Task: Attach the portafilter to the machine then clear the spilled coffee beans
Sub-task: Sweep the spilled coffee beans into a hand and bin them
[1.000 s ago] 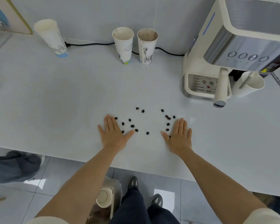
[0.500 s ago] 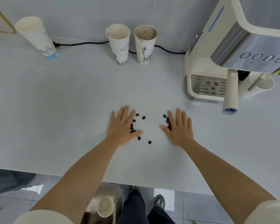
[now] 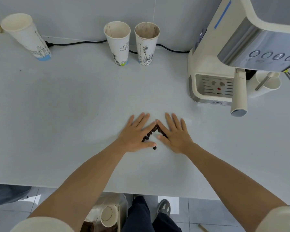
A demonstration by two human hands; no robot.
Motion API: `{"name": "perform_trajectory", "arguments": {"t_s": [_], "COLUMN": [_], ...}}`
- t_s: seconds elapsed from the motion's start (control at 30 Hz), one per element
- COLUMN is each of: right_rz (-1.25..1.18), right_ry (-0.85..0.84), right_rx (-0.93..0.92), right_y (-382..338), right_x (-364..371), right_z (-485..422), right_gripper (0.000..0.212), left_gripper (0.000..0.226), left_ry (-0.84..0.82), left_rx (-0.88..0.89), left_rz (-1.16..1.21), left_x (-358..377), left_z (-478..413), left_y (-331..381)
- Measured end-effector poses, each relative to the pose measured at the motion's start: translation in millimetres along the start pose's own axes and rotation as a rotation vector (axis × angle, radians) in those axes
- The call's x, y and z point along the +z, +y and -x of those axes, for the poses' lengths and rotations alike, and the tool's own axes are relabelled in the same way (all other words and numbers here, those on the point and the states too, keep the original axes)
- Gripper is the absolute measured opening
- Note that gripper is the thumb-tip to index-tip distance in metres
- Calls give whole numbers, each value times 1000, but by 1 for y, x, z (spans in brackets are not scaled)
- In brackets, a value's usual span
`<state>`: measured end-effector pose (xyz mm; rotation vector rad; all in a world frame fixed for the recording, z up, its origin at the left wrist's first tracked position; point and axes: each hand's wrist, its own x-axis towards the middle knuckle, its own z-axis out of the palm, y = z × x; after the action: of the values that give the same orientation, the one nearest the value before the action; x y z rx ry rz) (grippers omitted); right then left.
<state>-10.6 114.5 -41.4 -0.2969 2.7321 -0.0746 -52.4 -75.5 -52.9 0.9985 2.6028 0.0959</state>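
Note:
Dark coffee beans [image 3: 152, 132] lie in a tight cluster on the white counter [image 3: 74, 114], squeezed between my two hands. My left hand [image 3: 136, 133] lies flat, palm down, on the left of the cluster. My right hand [image 3: 173, 133] lies flat on its right, and the two index fingertips touch above the beans. One bean [image 3: 154, 148] sits alone just below my left thumb. The cream espresso machine [image 3: 233, 52] stands at the right, with the portafilter's cream handle [image 3: 239, 95] sticking out from under its head.
Two used paper cups [image 3: 117, 42] [image 3: 146, 43] stand at the back wall, a third cup [image 3: 26, 36] at the back left. A black power cord [image 3: 77, 43] runs behind them. A white cup [image 3: 266, 82] with a metal wand stands right of the machine. The counter's front edge [image 3: 141, 193] is below my forearms.
Both hands have slid inward across the counter, sweeping the scattered beans into one tight cluster. The gap between my hands has shut at the fingertips.

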Motion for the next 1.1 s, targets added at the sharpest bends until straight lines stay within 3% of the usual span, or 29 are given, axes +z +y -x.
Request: {"name": "perform_trajectory", "arguments": {"t_s": [0.13,0.3,0.57,0.7,0.9,1.0,1.1], "right_rz": [-25,-35,-71,-77,-143,-300,-424], "right_ry": [-29,-57,-92,-92,-109,-63,48], "right_rx": [-27,-38,26,77,69,60,44], "right_y": [-7,-21,-41,-46,-43,-35,-26], "right_x": [3,8,14,17,15,12,7], "right_z": [10,22,29,28,27,31,38], "right_gripper": [99,80,90,68,81,70,67], "left_gripper": [86,99,100,98,98,90,74], "left_ry": [-27,-34,17,52,23,-15,4], "left_rx": [41,21,-111,-173,-203,-194,-238], "left_rz": [-16,-33,5,61,115,289,660], "left_x": [0,7,19,20,17,10,-1], "left_z": [12,25,35,35,35,36,42], "left_y": [-4,7,40,47,50,44,38]}}
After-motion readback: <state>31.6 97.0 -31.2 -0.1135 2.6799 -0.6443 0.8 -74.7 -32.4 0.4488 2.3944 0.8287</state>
